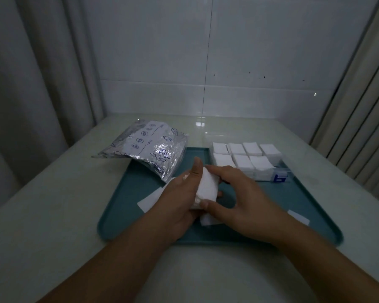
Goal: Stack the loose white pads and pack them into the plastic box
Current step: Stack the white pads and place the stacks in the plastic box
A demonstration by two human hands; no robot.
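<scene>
Over the middle of the teal tray (123, 206), both hands hold a small stack of white pads (207, 186). My left hand (179, 200) cups the stack from the left, thumb pointing up along its side. My right hand (239, 193) pinches it from the right, fingers on the top edge and thumb at the bottom. A loose pad (149, 201) lies on the tray under my left hand and another (206, 220) pokes out below my right thumb. The clear plastic box (280, 177) at the tray's far right holds several stacks of pads (243, 158).
A silvery plastic bag with blue print (149, 145) lies at the tray's far left corner, partly on the table. A single white pad (298, 217) sits on the tray's right rim. Curtains hang at both sides, with a tiled wall behind.
</scene>
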